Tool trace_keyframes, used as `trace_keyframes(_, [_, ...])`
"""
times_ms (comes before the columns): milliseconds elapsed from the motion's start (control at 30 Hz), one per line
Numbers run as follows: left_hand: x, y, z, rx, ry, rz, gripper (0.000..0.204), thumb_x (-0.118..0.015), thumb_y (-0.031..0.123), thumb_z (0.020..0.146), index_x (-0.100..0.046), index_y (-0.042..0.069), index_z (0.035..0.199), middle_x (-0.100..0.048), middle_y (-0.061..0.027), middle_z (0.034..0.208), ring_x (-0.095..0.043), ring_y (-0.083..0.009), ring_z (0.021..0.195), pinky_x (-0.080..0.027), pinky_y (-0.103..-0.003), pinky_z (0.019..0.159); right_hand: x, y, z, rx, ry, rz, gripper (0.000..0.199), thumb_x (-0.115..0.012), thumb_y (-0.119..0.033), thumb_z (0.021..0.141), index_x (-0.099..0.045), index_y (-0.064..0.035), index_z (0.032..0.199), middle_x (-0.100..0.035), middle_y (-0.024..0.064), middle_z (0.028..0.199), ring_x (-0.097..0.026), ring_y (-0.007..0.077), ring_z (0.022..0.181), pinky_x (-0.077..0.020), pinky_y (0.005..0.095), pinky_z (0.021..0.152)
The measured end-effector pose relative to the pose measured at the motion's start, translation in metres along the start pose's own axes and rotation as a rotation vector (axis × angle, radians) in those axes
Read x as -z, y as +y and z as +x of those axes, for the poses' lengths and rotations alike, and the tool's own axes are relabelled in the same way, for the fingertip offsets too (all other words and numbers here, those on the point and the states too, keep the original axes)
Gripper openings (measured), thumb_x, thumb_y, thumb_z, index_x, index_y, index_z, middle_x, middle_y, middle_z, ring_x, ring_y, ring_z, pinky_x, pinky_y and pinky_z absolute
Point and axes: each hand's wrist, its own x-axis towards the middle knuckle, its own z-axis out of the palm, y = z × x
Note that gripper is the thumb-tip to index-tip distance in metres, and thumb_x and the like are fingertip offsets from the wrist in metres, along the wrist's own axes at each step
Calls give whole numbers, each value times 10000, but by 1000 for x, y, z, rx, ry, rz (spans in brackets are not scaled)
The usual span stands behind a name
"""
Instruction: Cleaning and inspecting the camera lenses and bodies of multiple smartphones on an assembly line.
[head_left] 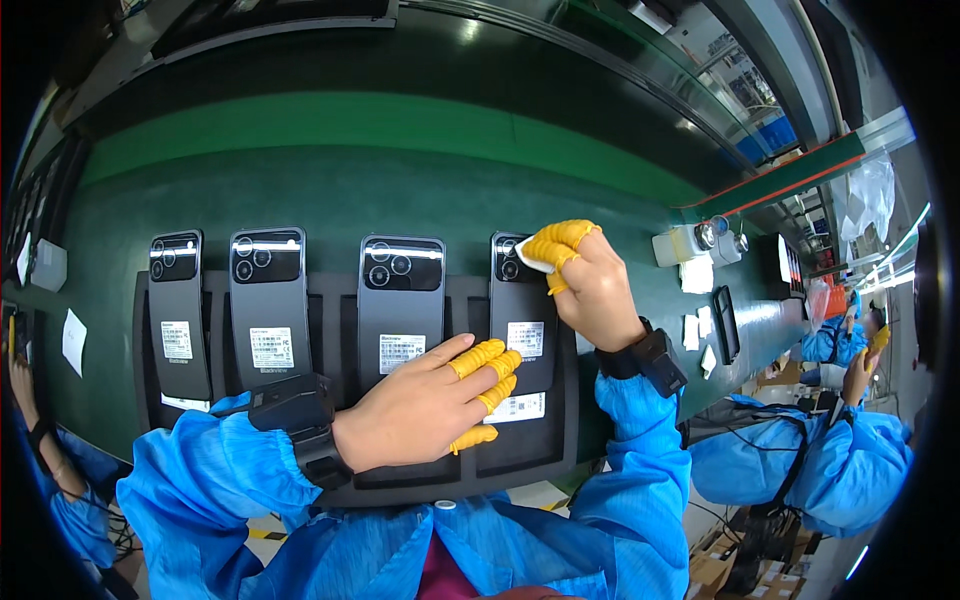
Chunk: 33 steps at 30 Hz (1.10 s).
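Note:
Four dark grey smartphones lie face down in a row on a black foam tray (pixel 350 490), with white labels on their backs. My right hand (pixel 590 280), wearing yellow finger cots, pinches a folded white wipe (pixel 535 256) against the camera area of the rightmost smartphone (pixel 520 365). My left hand (pixel 420 408), also in yellow finger cots, lies with fingers stretched across the gap between that phone and the third smartphone (pixel 400 310); its fingertips reach the rightmost phone's lower left edge. Farther left are the second smartphone (pixel 268 300) and the leftmost smartphone (pixel 180 320).
On the green bench (pixel 600 190), metal-topped bottles (pixel 690 243), white paper pieces (pixel 692 330) and a black frame (pixel 726 325) sit at the right. A white paper scrap (pixel 74 342) lies at the left. A co-worker in blue (pixel 800 460) is at the right, another at the far left.

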Motion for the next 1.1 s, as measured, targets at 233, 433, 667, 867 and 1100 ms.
trace_keyframes(233, [1, 1, 1, -18, 47, 8, 511, -611, 353, 898, -570, 27, 1291, -559, -135, 1269, -508, -293, 1246, -304, -463, 1141, -6, -18, 7, 115, -38, -59, 307, -670, 48, 654, -709, 11, 956, -653, 123, 966, -622, 290, 881, -529, 368, 808])
trace_keyframes(433, [0, 0, -2, -6, 43, -27, 507, -616, 348, 895, -575, 28, 1286, -554, -133, 1285, -501, -291, 1257, -301, -462, 1143, 2, 11, 7, 43, -21, -339, 205, -660, -24, 736, -711, -12, 934, -654, 128, 926, -630, 301, 876, -526, 392, 843])
trace_keyframes(667, [0, 1, 1, 2, 8, 4, 508, -615, 345, 901, -567, 35, 1301, -570, -119, 1225, -529, -282, 1215, -296, -459, 1148, 4, -4, 2, -21, 88, -152, 265, -608, 55, 691, -725, -3, 922, -648, 127, 911, -613, 304, 837, -526, 391, 782])
trace_keyframes(867, [2, 0, -3, 5, 40, 13, 502, -617, 338, 903, -570, 33, 1299, -564, -124, 1247, -532, -287, 1209, -294, -460, 1148, 10, 0, -9, 8, -6, -369, 235, -621, 35, 686, -716, 0, 899, -644, 124, 905, -616, 300, 862, -528, 398, 796])
trace_keyframes(1100, [-3, 0, -2, 10, -13, 7, 494, -622, 326, 903, -569, 29, 1295, -552, -126, 1279, -522, -290, 1220, -298, -468, 1145, 19, -6, -12, -130, 104, -167, 296, -625, 103, 631, -710, 6, 897, -641, 145, 909, -610, 336, 837, -524, 408, 785])
